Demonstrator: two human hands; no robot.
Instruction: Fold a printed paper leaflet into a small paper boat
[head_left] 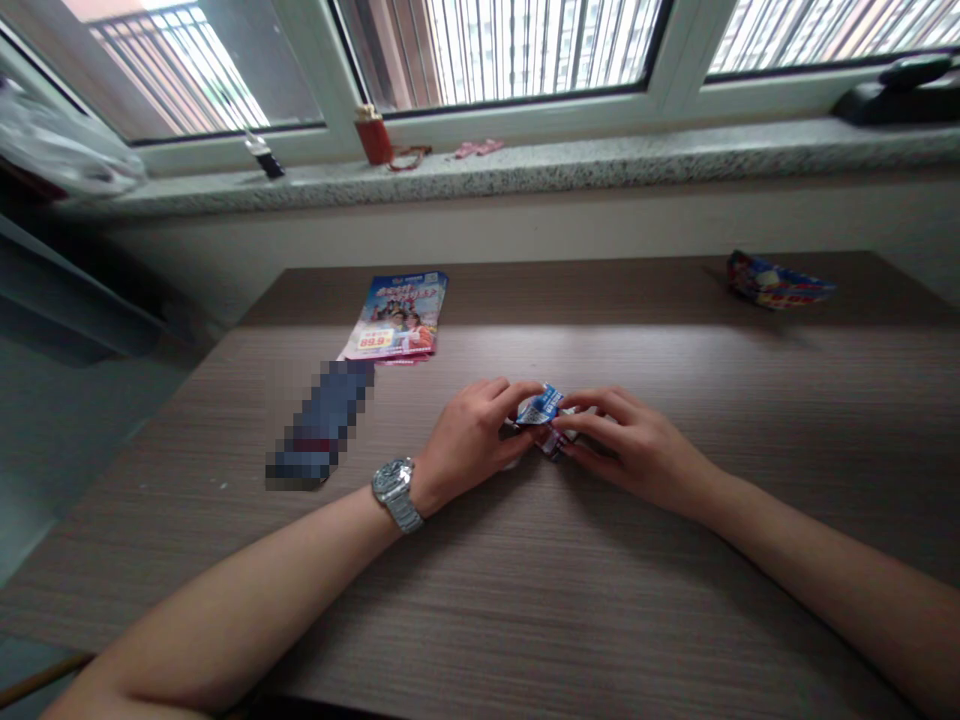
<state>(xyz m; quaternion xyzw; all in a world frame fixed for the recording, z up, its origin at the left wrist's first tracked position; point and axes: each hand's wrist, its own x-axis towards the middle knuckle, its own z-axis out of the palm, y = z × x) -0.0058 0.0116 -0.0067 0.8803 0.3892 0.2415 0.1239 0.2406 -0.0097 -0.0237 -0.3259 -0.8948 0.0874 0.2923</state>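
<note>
Between my hands, near the middle of the table, is a small folded piece of printed paper (541, 405), blue on top with pink and white below. My left hand (476, 425), with a metal watch (393, 482) on its wrist, pinches the paper from the left, thumb below and fingers above. From the right, the fingertips of my right hand (630, 440) close on its other edge. My fingers hide part of the paper, so its full shape cannot be made out.
A stack of printed flyers (397, 318) lies at the table's (480, 600) back left, with a pixelated dark object (321, 425) in front. A folded paper piece (776, 282) stands back right. The windowsill (600, 160) holds a red lighter-like item (373, 137).
</note>
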